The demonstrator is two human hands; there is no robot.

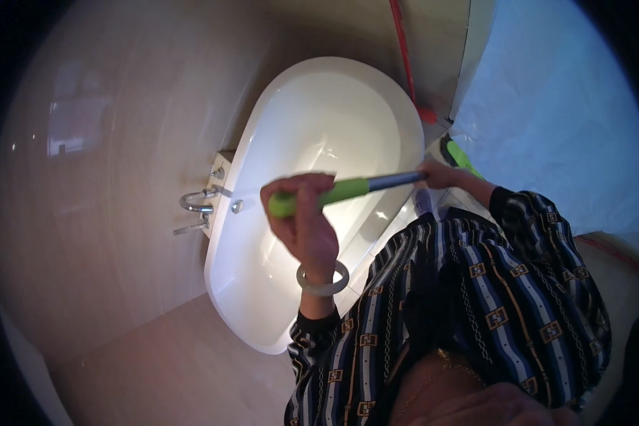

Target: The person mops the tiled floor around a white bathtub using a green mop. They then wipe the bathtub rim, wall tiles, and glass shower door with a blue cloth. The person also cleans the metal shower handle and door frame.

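My left hand (307, 220), with a pale bangle at its wrist, is wrapped round the green grip of a long-handled mop (348, 189). Farther along, my right hand (441, 175) is closed on the mop's grey metal pole. Beyond that hand a green mop head with a dark edge (460, 156) shows low down beside the tub; where the pole joins it is hidden. The handle slants across the view, above a white oval bathtub (224, 259).
A chrome tap (194, 202) and other fittings stand at the tub's left side, by a beige tiled wall (121, 177). A red pole (402, 50) with a red end leans behind the tub. At the right hangs a bluish-white sheet (554, 121). Pale floor tiles (360, 273) show beside the tub.
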